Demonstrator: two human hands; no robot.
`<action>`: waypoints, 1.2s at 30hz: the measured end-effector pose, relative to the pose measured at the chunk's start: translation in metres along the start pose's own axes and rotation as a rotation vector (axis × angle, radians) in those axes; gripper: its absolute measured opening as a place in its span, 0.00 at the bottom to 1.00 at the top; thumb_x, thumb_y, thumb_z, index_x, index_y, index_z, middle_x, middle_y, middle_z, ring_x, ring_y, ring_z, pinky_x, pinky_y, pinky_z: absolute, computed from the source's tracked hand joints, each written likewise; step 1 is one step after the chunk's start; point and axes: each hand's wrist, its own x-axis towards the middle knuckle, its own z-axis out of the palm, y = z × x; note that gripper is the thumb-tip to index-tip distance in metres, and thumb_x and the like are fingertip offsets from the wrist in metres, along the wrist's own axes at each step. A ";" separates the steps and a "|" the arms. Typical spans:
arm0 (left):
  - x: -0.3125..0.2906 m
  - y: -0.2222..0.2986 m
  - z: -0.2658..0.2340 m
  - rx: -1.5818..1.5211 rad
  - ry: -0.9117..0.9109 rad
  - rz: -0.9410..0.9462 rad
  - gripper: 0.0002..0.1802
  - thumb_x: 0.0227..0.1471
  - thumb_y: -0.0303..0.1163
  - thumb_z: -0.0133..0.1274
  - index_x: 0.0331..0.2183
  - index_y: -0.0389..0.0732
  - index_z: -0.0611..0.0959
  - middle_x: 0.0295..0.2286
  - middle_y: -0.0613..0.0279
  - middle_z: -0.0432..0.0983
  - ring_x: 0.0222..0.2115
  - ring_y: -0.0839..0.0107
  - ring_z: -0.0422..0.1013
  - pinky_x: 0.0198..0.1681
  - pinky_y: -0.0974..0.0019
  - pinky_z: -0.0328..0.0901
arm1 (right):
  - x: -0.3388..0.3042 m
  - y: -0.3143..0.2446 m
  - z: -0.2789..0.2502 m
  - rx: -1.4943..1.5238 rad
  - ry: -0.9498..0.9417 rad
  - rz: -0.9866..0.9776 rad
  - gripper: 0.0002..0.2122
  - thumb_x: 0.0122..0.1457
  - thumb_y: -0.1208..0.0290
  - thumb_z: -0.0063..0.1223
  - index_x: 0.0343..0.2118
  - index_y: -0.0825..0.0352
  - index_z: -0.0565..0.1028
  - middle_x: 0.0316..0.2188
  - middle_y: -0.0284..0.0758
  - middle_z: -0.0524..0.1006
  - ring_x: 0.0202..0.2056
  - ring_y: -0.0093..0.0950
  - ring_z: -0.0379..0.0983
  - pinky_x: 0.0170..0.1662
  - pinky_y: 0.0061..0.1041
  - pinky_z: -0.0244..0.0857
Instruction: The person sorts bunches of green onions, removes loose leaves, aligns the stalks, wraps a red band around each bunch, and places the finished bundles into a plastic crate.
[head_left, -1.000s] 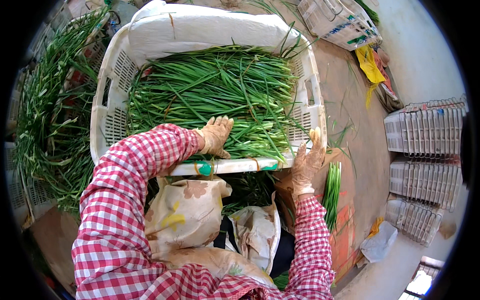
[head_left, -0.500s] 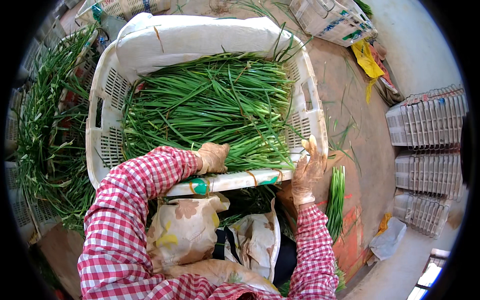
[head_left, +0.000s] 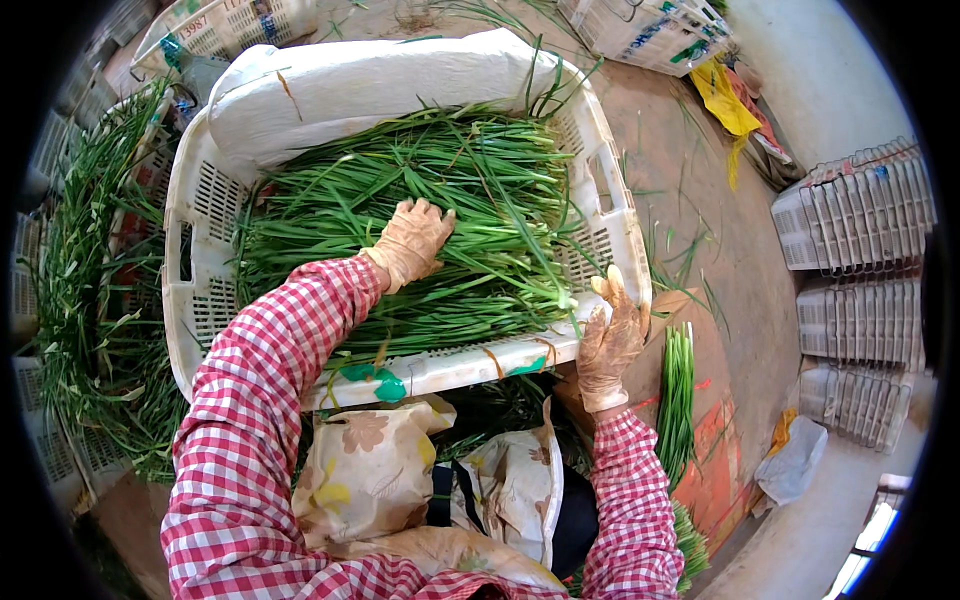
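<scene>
A white plastic crate in front of me holds a thick layer of long green garlic chives, their pale stem ends toward the right. On top of them rests my left hand, in a thin, stained glove, with its fingers bent down into the leaves; the fingertips are hidden. At the crate's near right corner, my right hand, also gloved, has its fingers stretched upward and its palm by the rim. A white sheet is folded over the crate's far side.
Loose garlic chives pile over crates at left. A small bundle lies right of my right hand. Stacked crates stand along the right wall. Another crate and a yellow bag are at far right.
My left hand has moved from the crate's near edge up and away, onto the middle of the garlic chives. My right hand stays at the corner. The whole view has shifted slightly.
</scene>
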 end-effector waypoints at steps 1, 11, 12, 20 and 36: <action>-0.003 0.002 0.002 0.109 0.129 0.015 0.51 0.38 0.51 0.63 0.59 0.45 0.58 0.55 0.48 0.59 0.58 0.51 0.53 0.58 0.45 0.49 | -0.001 0.000 0.000 -0.005 0.004 -0.003 0.19 0.60 0.60 0.40 0.49 0.68 0.69 0.41 0.38 0.76 0.45 0.35 0.70 0.60 0.41 0.46; -0.009 0.021 0.018 0.012 -0.109 0.061 0.56 0.38 0.50 0.61 0.56 0.23 0.53 0.36 0.49 0.69 0.40 0.57 0.65 0.49 0.56 0.57 | 0.003 -0.006 -0.005 0.030 -0.048 0.034 0.20 0.59 0.61 0.39 0.49 0.69 0.69 0.40 0.36 0.77 0.45 0.33 0.70 0.61 0.38 0.42; -0.019 0.034 0.025 0.031 -0.122 0.100 0.56 0.38 0.50 0.61 0.56 0.23 0.53 0.35 0.49 0.69 0.39 0.57 0.65 0.48 0.55 0.58 | 0.002 -0.002 -0.005 0.010 -0.035 0.024 0.19 0.60 0.61 0.39 0.49 0.68 0.69 0.40 0.36 0.77 0.45 0.33 0.70 0.61 0.38 0.42; -0.053 0.040 0.024 -0.135 0.000 0.073 0.59 0.37 0.60 0.57 0.58 0.29 0.52 0.49 0.39 0.59 0.56 0.45 0.51 0.58 0.39 0.43 | 0.004 -0.005 0.002 0.076 -0.102 0.010 0.17 0.60 0.64 0.37 0.47 0.65 0.72 0.41 0.36 0.76 0.46 0.32 0.70 0.61 0.40 0.44; -0.003 0.081 0.075 0.079 0.113 -0.080 0.34 0.45 0.26 0.47 0.54 0.22 0.59 0.24 0.48 0.73 0.26 0.59 0.70 0.29 0.57 0.62 | -0.009 0.002 -0.008 0.008 -0.048 0.001 0.18 0.64 0.61 0.34 0.41 0.68 0.74 0.39 0.36 0.78 0.43 0.31 0.72 0.61 0.37 0.45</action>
